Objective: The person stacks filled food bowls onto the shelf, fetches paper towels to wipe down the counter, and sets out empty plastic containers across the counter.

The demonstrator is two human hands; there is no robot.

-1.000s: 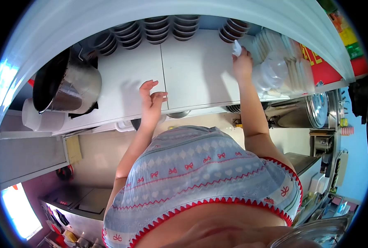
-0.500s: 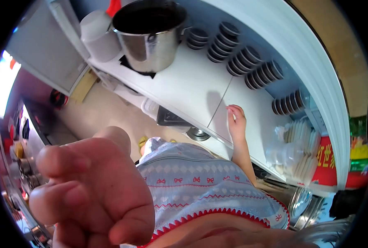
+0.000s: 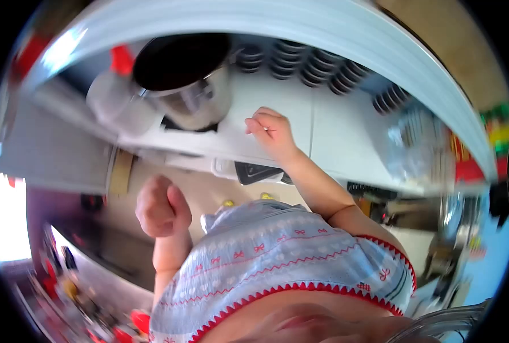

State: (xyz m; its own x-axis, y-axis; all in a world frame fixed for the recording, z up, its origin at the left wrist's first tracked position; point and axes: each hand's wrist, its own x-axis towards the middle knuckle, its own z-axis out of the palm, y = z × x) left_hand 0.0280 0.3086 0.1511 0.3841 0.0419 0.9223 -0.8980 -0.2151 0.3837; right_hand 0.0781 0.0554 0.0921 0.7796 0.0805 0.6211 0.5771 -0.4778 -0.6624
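My left hand [image 3: 158, 207] is raised in front of my body, over the floor, closed into a fist with the thumb along its side. Nothing shows sticking out of it. My right hand [image 3: 270, 132] is over the white counter [image 3: 254, 97], just right of a large steel pot [image 3: 200, 100]. Its fingers are curled in, with a small pale spot between them that I cannot make out. Dark liquid or a dark interior fills the pot's mouth. The pot stands on a black base [image 3: 189, 126].
Stacks of dark round containers [image 3: 317, 67] line the counter's back. A white container [image 3: 111, 103] stands left of the pot, with clear plastic ware [image 3: 409, 148] at the right. Overhead runs a curved white shelf edge [image 3: 300, 23]. A black tray [image 3: 254, 172] sits below the counter.
My left hand has drawn away from the camera and closed from loosely curled, palm showing, to a fist. My right hand has moved left along the counter toward the pot. The view has turned.
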